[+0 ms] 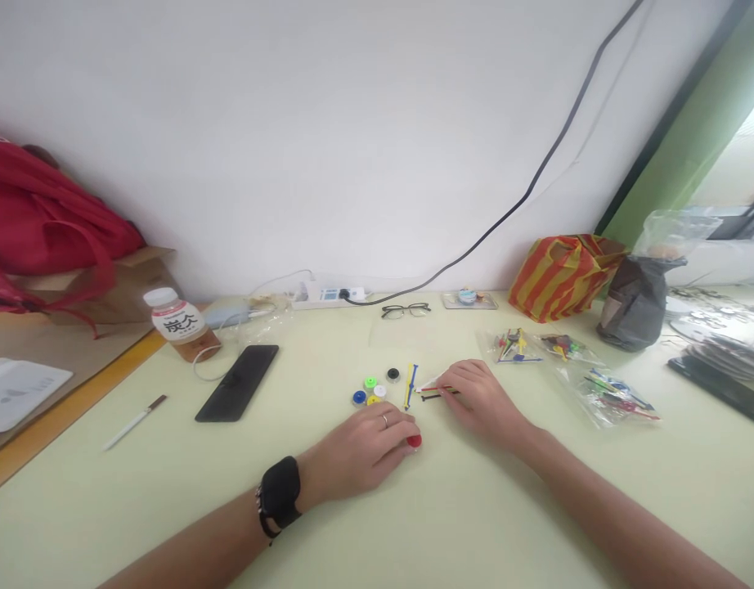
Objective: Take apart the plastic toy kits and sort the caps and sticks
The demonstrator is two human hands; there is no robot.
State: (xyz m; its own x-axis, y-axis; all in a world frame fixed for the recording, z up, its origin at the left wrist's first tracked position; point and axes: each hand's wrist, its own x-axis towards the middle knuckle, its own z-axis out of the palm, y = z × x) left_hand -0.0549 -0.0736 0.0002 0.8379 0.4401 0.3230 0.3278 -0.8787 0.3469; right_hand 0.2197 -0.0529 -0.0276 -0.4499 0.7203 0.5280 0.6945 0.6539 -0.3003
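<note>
My left hand (365,450) rests on the pale green table (463,523), fingers curled, with a small red round piece (415,441) at its fingertips. Just beyond it lie several small round pieces: blue (359,397), green (370,382), white (380,391), yellow (373,400) and black (392,374). My right hand (478,398) lies fingers bent over a few thin coloured sticks (431,393) and touches them. A blue and yellow stick (410,384) lies between the round pieces and that hand.
A black phone (237,383), a pen (135,420) and a drink bottle (181,325) lie to the left. Glasses (405,310) and a power strip (328,295) sit by the wall. Clear bags of coloured parts (603,391) and a striped bag (561,275) are on the right.
</note>
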